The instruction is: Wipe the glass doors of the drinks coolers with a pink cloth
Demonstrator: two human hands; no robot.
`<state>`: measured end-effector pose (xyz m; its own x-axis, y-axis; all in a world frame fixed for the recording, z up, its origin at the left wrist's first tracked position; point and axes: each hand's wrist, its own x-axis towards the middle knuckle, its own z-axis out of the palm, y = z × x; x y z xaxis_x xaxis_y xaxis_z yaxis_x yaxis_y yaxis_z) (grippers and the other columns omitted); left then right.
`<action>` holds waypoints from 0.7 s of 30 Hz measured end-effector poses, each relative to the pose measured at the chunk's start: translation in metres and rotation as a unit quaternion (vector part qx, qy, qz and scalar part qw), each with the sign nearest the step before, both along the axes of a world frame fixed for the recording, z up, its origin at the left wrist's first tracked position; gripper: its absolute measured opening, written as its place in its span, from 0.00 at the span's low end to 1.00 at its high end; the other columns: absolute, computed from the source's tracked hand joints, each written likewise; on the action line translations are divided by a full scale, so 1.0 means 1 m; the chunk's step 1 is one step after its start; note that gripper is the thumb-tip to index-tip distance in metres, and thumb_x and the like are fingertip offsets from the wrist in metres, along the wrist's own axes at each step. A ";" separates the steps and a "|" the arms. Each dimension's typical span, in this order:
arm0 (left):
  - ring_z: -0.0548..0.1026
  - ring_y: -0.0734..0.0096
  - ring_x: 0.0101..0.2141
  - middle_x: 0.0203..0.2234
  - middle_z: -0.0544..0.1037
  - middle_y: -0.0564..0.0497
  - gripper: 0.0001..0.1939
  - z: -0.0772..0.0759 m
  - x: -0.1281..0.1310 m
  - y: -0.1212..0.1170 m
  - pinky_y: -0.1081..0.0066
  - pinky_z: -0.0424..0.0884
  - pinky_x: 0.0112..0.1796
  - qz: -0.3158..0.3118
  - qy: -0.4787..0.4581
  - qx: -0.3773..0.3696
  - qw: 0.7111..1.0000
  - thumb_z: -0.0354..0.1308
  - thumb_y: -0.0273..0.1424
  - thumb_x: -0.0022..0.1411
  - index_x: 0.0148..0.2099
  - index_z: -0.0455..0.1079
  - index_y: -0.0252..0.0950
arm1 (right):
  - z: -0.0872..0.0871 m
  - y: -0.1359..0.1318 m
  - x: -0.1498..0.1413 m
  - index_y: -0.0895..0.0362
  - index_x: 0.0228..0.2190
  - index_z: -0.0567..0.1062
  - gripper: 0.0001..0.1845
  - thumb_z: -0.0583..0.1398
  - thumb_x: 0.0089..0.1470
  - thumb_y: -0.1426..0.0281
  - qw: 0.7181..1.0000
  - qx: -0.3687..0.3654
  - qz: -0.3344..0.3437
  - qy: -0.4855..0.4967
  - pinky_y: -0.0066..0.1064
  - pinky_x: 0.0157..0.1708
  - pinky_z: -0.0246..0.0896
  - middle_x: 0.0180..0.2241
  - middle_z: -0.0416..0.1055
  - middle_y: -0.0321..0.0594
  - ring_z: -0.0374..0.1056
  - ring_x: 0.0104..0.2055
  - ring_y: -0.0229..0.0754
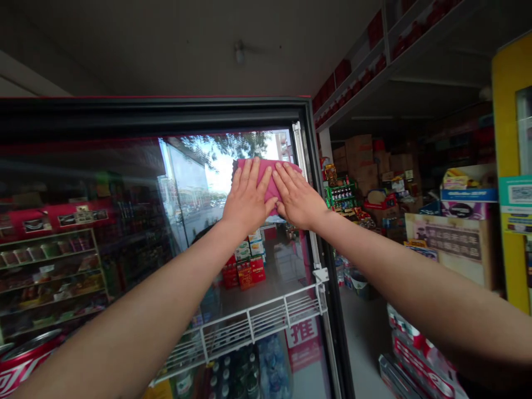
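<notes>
A folded pink cloth (pixel 271 190) lies pressed against the upper right of a framed glass door (pixel 216 221). My left hand (pixel 247 197) rests flat on the cloth's left part, fingers stretched out and apart. On its right part lies my right hand (pixel 297 197), also flat, with its fingers extended. Both thumbs nearly meet at the cloth's lower edge. Much of the cloth is hidden under the hands. Below them, a white wire rack (pixel 249 327) runs along the glass. The door's dark frame (pixel 328 266) passes just right of my right hand.
Street and shop reflections cover the glass. Bottles (pixel 233 371) show behind the rack, and a red sign (pixel 301 343) is at lower right. Beyond the frame stand cardboard boxes (pixel 361 160), packed drinks (pixel 419 354) on the floor and a yellow cabinet (pixel 505 138). A high shelf (pixel 374 72) runs overhead.
</notes>
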<state>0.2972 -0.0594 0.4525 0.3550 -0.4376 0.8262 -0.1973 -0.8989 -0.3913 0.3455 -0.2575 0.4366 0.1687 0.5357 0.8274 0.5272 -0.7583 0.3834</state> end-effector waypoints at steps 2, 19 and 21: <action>0.35 0.39 0.83 0.84 0.37 0.32 0.43 0.024 0.002 0.002 0.41 0.36 0.79 -0.002 0.001 0.000 1.000 0.52 0.46 0.78 0.84 0.46 0.30 | 0.024 0.006 -0.004 0.74 0.79 0.49 0.48 0.57 0.68 0.65 1.000 0.017 0.004 0.017 0.56 0.84 0.32 0.84 0.37 0.61 0.32 0.86 0.65; 0.37 0.44 0.83 0.84 0.39 0.35 0.45 -0.058 -0.007 0.026 0.43 0.42 0.80 0.003 -0.023 0.065 0.998 0.54 0.45 0.76 0.84 0.45 0.32 | -0.069 0.044 0.020 0.53 0.81 0.25 0.49 0.51 0.75 0.64 0.978 0.183 0.090 -0.047 0.71 0.81 0.44 0.84 0.35 0.51 0.38 0.86 0.61; 0.38 0.43 0.83 0.84 0.39 0.34 0.47 -0.066 -0.005 0.030 0.44 0.42 0.80 0.004 -0.028 0.072 0.997 0.56 0.49 0.75 0.84 0.45 0.31 | -0.074 0.045 0.022 0.54 0.80 0.22 0.52 0.53 0.75 0.63 0.980 0.177 0.078 -0.053 0.72 0.80 0.45 0.84 0.34 0.52 0.40 0.85 0.64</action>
<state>0.2920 -0.0293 0.3866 0.3138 -0.5503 0.7738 -0.1636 -0.8341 -0.5268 0.3675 -0.2126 0.3629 0.0102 0.2246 0.9744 0.6178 -0.7677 0.1704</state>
